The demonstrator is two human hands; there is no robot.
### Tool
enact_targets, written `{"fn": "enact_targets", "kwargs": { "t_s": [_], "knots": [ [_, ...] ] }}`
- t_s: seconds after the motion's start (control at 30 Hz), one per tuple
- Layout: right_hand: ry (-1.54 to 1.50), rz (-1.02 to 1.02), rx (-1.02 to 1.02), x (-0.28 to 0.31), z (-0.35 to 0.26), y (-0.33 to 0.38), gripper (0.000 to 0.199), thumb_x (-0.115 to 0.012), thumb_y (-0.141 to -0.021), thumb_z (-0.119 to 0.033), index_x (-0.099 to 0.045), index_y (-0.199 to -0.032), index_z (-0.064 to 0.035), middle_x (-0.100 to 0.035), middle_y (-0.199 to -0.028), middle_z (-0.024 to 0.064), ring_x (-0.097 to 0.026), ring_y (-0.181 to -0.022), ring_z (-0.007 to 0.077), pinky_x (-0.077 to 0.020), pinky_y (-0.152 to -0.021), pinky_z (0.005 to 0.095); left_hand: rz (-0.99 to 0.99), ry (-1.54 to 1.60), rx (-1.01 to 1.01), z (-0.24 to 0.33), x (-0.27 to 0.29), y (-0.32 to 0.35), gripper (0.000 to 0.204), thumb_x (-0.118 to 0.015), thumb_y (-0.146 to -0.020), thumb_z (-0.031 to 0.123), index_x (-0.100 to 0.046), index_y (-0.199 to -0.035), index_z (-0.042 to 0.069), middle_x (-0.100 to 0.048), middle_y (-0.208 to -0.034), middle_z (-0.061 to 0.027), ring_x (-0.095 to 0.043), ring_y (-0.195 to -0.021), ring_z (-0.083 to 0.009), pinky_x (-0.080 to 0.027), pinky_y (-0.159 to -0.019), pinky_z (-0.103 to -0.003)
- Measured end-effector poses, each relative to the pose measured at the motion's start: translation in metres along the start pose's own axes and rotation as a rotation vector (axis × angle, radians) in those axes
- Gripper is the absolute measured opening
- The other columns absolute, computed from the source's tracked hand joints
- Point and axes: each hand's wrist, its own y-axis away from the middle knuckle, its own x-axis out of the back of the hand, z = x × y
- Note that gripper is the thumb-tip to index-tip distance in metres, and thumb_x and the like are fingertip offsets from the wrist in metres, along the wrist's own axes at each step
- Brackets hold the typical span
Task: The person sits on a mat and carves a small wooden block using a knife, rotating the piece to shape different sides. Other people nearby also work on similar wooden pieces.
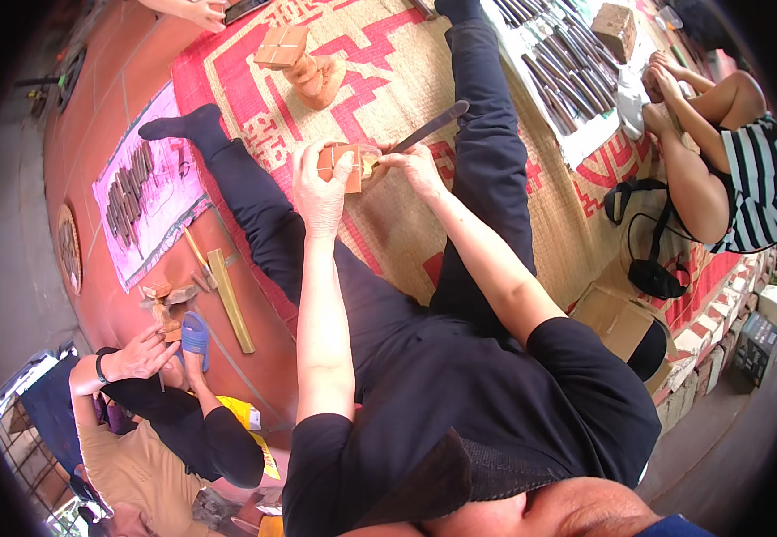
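Observation:
My left hand [320, 199] is wrapped round a small reddish-brown block [333, 161] crossed by pale lines, its thumb along the near side. From the right, my right hand [414, 170] grips a long, flat, dark tool [433, 123], whose rounded end sticks out up and to the right. Between the hands, beside the block, a small yellowish piece [370, 165] shows; I cannot tell whether it belongs to the tool. Both hands are over the woven mat [397, 237], between my outstretched legs.
A similar block [282, 46] rests on a lumpy tan piece [319, 82] farther out. Dark slim tools [567, 76] lie on a white sheet at right, more on a pink cloth [160, 228] at left. Other people sit at lower left and right. A cardboard box [610, 324] stands near my right.

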Motion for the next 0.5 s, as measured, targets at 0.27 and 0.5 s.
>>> {"fn": "enact_targets", "kwargs": {
  "t_s": [0.27, 0.5],
  "knots": [
    [-0.014, -0.004, 0.055, 0.001, 0.001, -0.001, 0.018, -0.069, -0.079, -0.002, -0.071, -0.097, 0.0015, -0.072, -0.086, 0.0072, -0.064, -0.078, 0.0136, -0.0485, -0.076, 0.0267, -0.009, -0.002, 0.001, -0.001, 0.0, 0.0, 0.036, -0.077, -0.08, 0.026, -0.063, -0.108, 0.008, -0.059, -0.102, -0.0086, -0.062, -0.095, -0.0265, -0.05, -0.083, -0.037],
    [-0.112, 0.081, -0.038, 0.009, 0.003, -0.01, 0.011, -0.067, -0.082, -0.001, -0.068, -0.093, 0.0013, -0.072, -0.089, 0.0094, -0.065, -0.075, 0.0157, -0.0507, -0.073, 0.0272, -0.012, -0.007, -0.015, 0.0, -0.001, 0.0, 0.036, -0.077, -0.079, 0.024, -0.063, -0.108, 0.008, -0.059, -0.102, -0.0086, -0.062, -0.095, -0.0265, -0.05, -0.083, -0.037]
  ]
}}
